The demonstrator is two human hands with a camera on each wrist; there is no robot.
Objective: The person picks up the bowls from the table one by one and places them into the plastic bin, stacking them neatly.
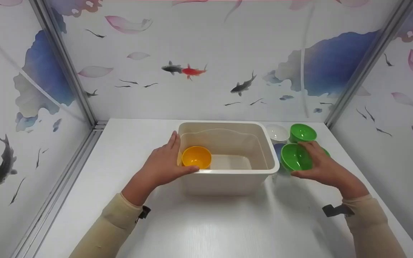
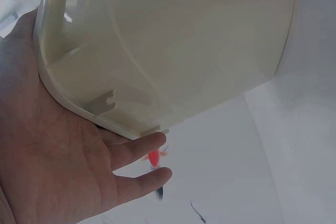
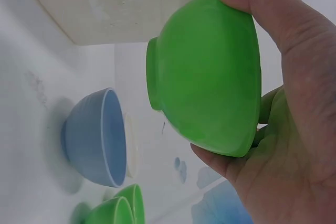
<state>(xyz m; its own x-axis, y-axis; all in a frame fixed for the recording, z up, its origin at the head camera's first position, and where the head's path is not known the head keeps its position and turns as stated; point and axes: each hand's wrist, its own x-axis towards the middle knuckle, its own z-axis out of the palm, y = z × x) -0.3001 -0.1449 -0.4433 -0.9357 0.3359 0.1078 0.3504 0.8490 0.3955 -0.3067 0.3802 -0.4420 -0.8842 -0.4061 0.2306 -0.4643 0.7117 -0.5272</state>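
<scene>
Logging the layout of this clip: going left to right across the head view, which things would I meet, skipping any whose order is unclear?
Left hand, orange bowl in the tub, white bowl, held green bowl, right hand.

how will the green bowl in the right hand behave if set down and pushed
The green bowl looks stiff, its curve undented in the right hand. Its glossy inside may feel slippery. Pushed near the rim, it could tip, as it flares from a narrower foot.
</scene>
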